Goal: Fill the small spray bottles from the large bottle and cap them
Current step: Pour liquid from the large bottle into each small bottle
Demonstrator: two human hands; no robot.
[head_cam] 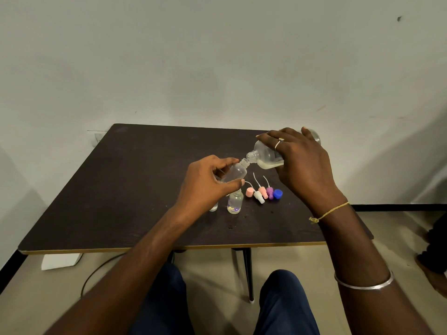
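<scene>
Clear large bottle [266, 154] tilted — mouth meeting small bottle [233, 172].

We can't read any text here. The large bottle [267, 154] has a printed label, but it's too blurred for us to read.

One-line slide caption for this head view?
Right hand tips the large bottle into a small bottle held by the left hand; loose spray caps wait on the table.

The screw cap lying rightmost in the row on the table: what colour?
Blue; the screw cap shows in the head view.
</scene>
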